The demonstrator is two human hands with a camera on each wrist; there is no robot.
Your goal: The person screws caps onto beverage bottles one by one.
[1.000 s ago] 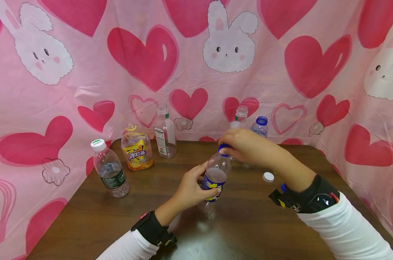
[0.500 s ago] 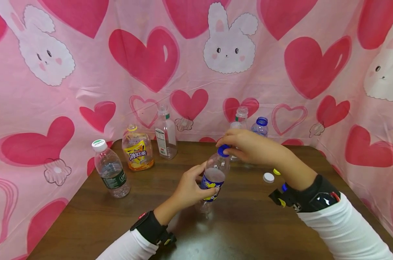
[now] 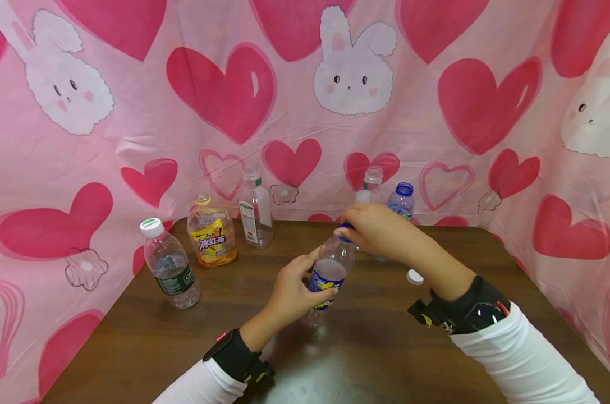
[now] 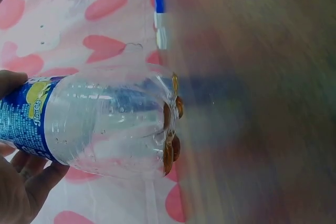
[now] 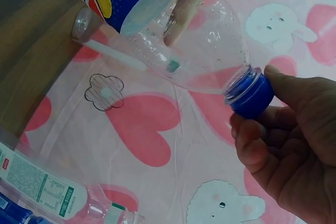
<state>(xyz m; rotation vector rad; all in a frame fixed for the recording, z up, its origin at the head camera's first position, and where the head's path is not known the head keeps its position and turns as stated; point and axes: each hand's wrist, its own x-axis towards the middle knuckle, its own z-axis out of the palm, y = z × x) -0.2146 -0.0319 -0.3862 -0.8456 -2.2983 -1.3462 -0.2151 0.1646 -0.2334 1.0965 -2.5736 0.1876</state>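
A clear plastic bottle (image 3: 337,257) with a blue and yellow label stands slightly tilted in front of me. My left hand (image 3: 290,285) grips it round the label, thumb across the front. Its base shows close over the wooden table (image 4: 262,129) in the left wrist view, with amber-coloured lobes at the bottom. At the neck, my right hand (image 3: 377,231) pinches a blue cap (image 5: 253,98) between thumb and fingers. That cap sits over the bottle's mouth, threads partly visible below it. From the head camera, the right hand hides most of the cap.
On the left stand a white-capped bottle (image 3: 172,272), an uncapped iced-tea bottle (image 3: 212,238) and an uncapped clear bottle (image 3: 256,216). Behind my right hand are another clear bottle (image 3: 372,182) and a blue-necked bottle (image 3: 402,201). A loose white cap (image 3: 414,277) lies near my right forearm.
My right hand has turned at the blue cap and its wrist has shifted slightly left. Loose yellow and blue caps seen beside that wrist are now hidden. The left hand keeps its grip.
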